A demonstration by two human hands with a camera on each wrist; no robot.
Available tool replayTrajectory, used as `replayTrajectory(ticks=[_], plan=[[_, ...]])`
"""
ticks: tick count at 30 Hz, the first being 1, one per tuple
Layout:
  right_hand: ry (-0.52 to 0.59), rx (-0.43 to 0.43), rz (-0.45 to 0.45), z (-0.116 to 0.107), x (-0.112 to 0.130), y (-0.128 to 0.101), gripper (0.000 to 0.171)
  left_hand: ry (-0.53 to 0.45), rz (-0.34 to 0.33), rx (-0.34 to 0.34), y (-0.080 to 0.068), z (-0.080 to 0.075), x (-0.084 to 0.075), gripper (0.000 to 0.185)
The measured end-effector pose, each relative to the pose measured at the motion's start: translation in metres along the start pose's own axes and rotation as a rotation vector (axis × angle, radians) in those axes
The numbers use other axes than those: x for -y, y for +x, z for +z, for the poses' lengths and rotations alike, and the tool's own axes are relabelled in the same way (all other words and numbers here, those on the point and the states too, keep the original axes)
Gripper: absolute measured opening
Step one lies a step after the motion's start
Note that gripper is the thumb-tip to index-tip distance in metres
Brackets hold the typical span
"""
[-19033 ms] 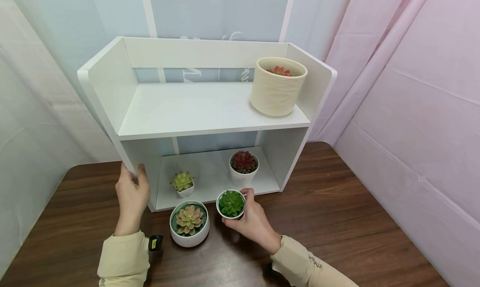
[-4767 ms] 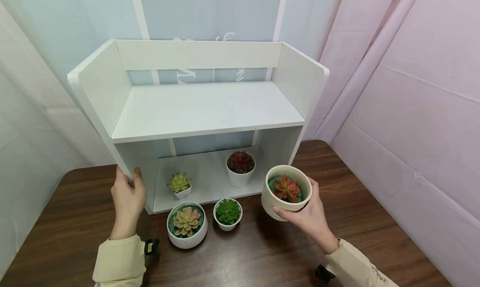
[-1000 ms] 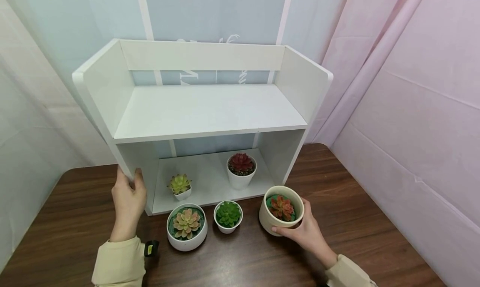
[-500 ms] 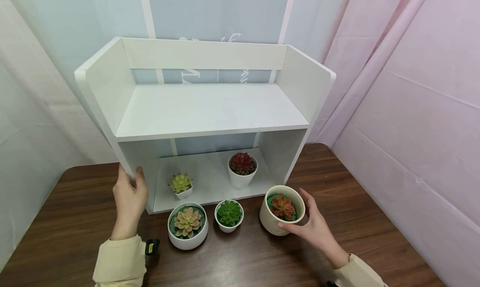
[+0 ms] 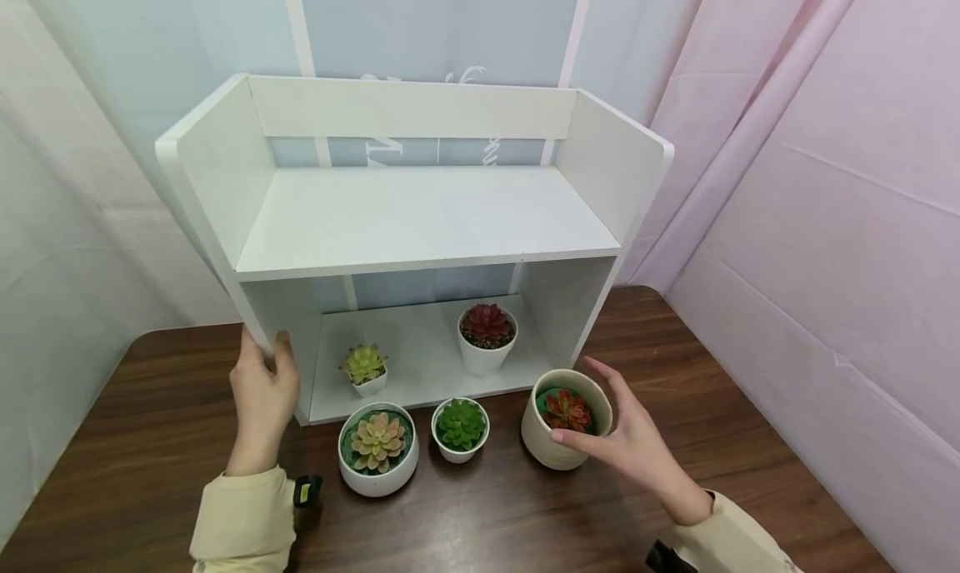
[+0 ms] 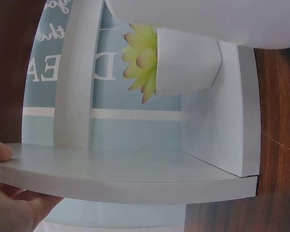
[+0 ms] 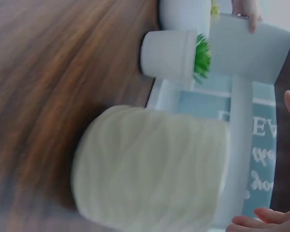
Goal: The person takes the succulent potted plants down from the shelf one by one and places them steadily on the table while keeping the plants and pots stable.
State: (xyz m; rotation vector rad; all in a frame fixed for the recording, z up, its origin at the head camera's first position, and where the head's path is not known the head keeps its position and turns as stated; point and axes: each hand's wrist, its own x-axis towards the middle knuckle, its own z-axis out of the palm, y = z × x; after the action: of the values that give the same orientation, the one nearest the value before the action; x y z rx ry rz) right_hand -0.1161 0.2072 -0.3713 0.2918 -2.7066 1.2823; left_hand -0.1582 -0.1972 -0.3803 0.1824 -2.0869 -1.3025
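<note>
with the right grip [image 5: 636, 446] released around the cream, ridged, round pot [image 5: 547, 446] on the brown wood-grained worktop [image 5: 465, 527] and the left grip [image 5: 264, 396] grasping the white two-tier shelf unit [image 5: 427, 215], the step seems placing, and next probably calls for careful withdrawal.

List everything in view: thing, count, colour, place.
Table: one, brown, foreground.
Shelf: one, white, on table.
Cream pot: one, cream, table, right; reddish succulent.
Small pot: one, white, table, middle; green succulent.
Bowl pot: one, white, table, left; pinkish succulent.
Taller pot: one, white, lower board, right; maroon succulent.
Tiny pot: one, white, lower board, left; yellowish succulent.
Backdrop: one, pale blue, behind shelf.
Drapes: count unclear, pale, both sides.
Sleeves: two, beige, bottom edge.
Wrist devices: two, black, beside sleeves.
Left grip: one, holding the shelf's left side.
Right grip: one, spread beside cream pot.
</note>
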Motion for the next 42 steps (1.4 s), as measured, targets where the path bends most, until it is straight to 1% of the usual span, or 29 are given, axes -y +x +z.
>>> replayTrajectory(ticks=[3, 8, 12, 16, 20, 23, 27, 30, 33, 35, 40, 42], plan=[[0.024, 0.032, -0.023, 0.002, 0.007, 0.003, 0.096, -0.001, 0.000, 0.001, 0.000, 0.000, 0.000, 0.043], [0.009, 0.104, -0.066, 0.008, 0.022, 0.008, 0.095, -0.007, 0.001, 0.000, 0.000, 0.000, 0.000, 0.043], [0.015, 0.155, -0.109, 0.012, 0.037, 0.018, 0.093, -0.009, 0.008, -0.001, 0.000, 0.000, 0.000, 0.043], [0.026, 0.228, -0.110, 0.013, 0.050, 0.034, 0.092, -0.014, 0.008, -0.003, 0.000, 0.000, 0.000, 0.043], [0.063, 0.306, -0.104, 0.015, 0.059, 0.052, 0.088, -0.015, 0.007, -0.002, 0.000, 0.000, -0.001, 0.042], [0.096, 0.338, -0.085, 0.017, 0.065, 0.063, 0.087, -0.018, 0.013, 0.000, -0.001, -0.001, -0.002, 0.043], [0.102, 0.359, -0.042, 0.023, 0.076, 0.074, 0.089, -0.024, 0.010, 0.002, -0.001, -0.001, -0.003, 0.044], [0.085, 0.371, -0.051, 0.030, 0.084, 0.082, 0.089, -0.021, 0.004, 0.000, 0.000, -0.002, -0.003, 0.044], [0.055, 0.382, -0.081, 0.039, 0.091, 0.092, 0.089, -0.011, 0.006, -0.005, 0.000, -0.003, -0.002, 0.044], [0.031, 0.404, -0.112, 0.045, 0.095, 0.099, 0.089, -0.005, 0.010, -0.006, 0.000, -0.002, -0.001, 0.044], [-0.081, 0.480, -0.162, 0.060, 0.103, 0.115, 0.089, -0.001, 0.014, -0.008, -0.001, -0.001, -0.001, 0.043], [-0.127, 0.501, -0.166, 0.066, 0.106, 0.121, 0.089, -0.001, 0.016, -0.008, -0.001, 0.000, -0.001, 0.043]])
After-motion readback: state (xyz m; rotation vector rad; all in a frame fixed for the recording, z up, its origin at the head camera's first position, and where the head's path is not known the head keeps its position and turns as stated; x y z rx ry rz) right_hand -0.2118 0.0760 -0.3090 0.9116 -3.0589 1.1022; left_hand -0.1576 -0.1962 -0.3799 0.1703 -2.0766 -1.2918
